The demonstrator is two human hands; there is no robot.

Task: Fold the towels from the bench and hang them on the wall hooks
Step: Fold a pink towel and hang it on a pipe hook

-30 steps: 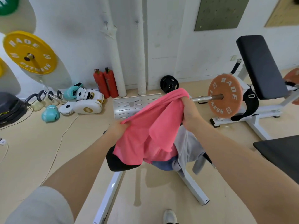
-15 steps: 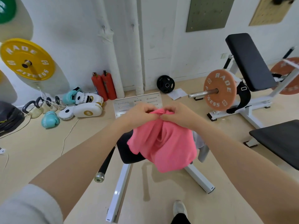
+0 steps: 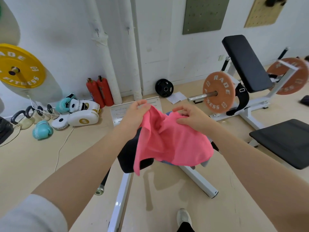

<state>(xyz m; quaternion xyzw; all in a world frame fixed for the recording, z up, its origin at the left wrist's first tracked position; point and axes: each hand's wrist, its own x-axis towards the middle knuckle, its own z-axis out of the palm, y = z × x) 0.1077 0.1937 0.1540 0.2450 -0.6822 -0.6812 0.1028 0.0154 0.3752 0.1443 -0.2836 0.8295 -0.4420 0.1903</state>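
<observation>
Gym room, pale beige floor (image 3: 33,161), smooth and faintly glossy; white painted wall (image 3: 66,39) behind, scuffed, with two white wrapped pipes (image 3: 108,64) running down to the floor. A green pegboard (image 3: 205,12) and a tan pegboard (image 3: 264,10) hang high on the wall at right. Black padded bench (image 3: 132,158) on a white metal frame (image 3: 120,203) stands in front of the person; its pad is mostly hidden by the cloth. Pink towel (image 3: 168,141), soft and matte, rumpled, is held up over the bench, its lower edge draping across the pad and over a blue towel (image 3: 164,163) and a grey towel (image 3: 204,163), both barely showing beneath it. Left hand (image 3: 135,114) grips the towel's upper left edge, fingers curled around the bunched cloth. Right hand (image 3: 192,118) pinches the upper right edge between thumb and fingers, the other fingers loosely spread. Left of the bench: two red fire extinguishers (image 3: 99,92) against the wall, white punch pads (image 3: 83,114), teal boxing gloves (image 3: 42,130), kettlebells (image 3: 25,117), a yellow weight plate (image 3: 18,66) on a peg. Right: an inclined black bench (image 3: 245,62) with an orange plate (image 3: 219,92) on a bar, a small black plate (image 3: 164,88) leaning at the wall. A white shoe (image 3: 184,216) shows at the bottom edge.
</observation>
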